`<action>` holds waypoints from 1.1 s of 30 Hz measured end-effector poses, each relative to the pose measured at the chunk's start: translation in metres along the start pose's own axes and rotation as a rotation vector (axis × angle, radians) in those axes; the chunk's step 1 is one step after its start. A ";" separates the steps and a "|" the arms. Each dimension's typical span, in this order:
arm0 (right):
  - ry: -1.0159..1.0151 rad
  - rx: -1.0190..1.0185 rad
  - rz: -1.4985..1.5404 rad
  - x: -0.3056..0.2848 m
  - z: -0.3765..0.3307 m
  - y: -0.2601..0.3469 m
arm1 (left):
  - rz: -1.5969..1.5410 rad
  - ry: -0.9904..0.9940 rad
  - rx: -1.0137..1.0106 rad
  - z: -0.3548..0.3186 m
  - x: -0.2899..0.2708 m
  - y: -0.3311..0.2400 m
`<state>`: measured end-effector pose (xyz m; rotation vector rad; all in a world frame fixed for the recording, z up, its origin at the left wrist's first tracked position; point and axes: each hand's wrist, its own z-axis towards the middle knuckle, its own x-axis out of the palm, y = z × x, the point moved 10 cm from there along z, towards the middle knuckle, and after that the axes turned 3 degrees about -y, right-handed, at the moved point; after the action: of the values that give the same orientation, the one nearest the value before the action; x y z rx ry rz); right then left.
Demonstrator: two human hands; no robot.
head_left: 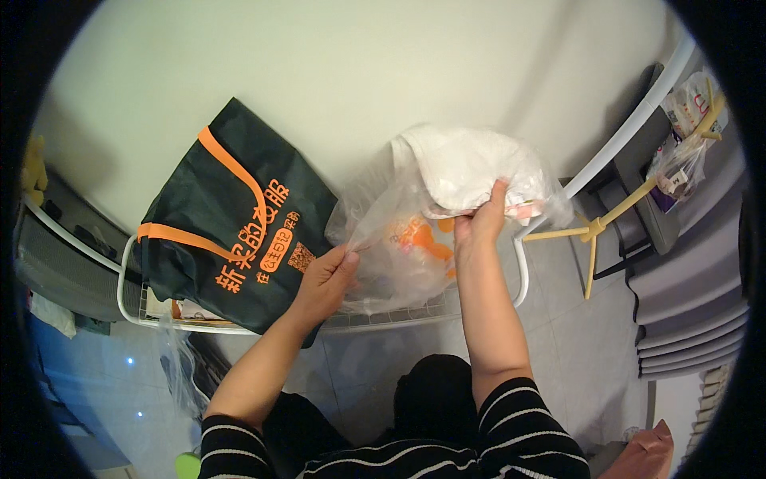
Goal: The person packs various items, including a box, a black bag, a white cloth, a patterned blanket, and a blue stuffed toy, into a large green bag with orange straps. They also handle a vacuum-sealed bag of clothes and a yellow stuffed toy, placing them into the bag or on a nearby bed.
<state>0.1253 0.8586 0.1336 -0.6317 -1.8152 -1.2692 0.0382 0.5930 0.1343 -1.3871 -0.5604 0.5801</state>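
A clear plastic bag [383, 231] with orange printing is spread between my hands over a white wire rack. My left hand [325, 279] pinches the bag's near left edge between thumb and fingers. With my right hand [483, 219] I grip a folded white cloth [471, 164], thumb on top, at the bag's right side. The cloth looks soft and shows a bit of pink at its lower right. Thin plastic surrounds part of it; how far it lies inside the bag I cannot tell.
Left of the bag, a dark green tote bag [239, 207] with orange handles leans against the wall on the white-framed rack [523, 271]. A yellow stand [592, 230] and a dark chair [650, 184] are at the right, near a grey curtain [686, 295]. A clear plastic bag [179, 367] hangs at lower left.
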 end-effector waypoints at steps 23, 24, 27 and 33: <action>0.891 -0.947 -2.553 -0.108 0.048 -0.100 | -0.336 0.363 -0.481 -0.062 0.099 0.074; 0.902 -0.883 -2.546 -0.119 0.057 -0.098 | -0.313 0.413 -0.468 -0.068 0.105 0.080; 0.911 -0.607 -2.528 -0.148 0.092 -0.094 | -0.281 0.443 -0.493 -0.068 0.112 0.116; 1.077 -0.181 -2.265 -0.021 -0.083 -0.061 | -0.563 -0.148 -0.814 -0.049 0.036 0.222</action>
<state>0.1172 0.7604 0.0980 2.2951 -0.7568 -2.0983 0.0868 0.6020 -0.0900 -1.8308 -1.3502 -0.0337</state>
